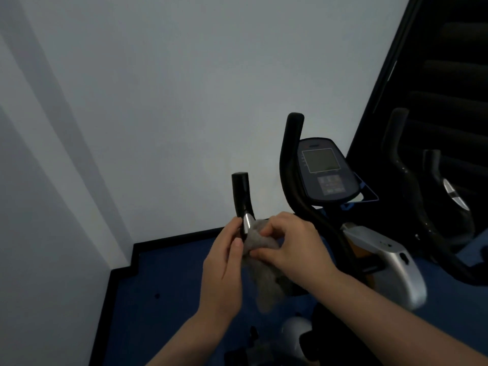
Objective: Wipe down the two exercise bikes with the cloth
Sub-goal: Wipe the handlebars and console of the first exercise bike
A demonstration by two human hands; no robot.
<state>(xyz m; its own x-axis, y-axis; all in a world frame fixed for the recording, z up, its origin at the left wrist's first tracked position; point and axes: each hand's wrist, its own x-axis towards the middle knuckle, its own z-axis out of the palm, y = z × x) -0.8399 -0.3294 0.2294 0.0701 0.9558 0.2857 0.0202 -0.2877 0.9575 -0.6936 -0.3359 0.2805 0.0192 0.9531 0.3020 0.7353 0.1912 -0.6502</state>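
A grey cloth (260,260) is bunched between both hands, hanging down below them against the near bike's left handlebar (241,199), which stands upright with its chrome band just above the cloth. The left hand (224,262) grips the bar beside the cloth, fingers curled; the right hand (287,244) pinches the cloth from the right. The console (326,170) faces up behind. A second bike (433,196) stands right.

Fuzzy grey cloth (260,257); matt black grip (240,194) with shiny metal band (247,223); glossy silver plastic housing (390,262); smooth console (326,170).
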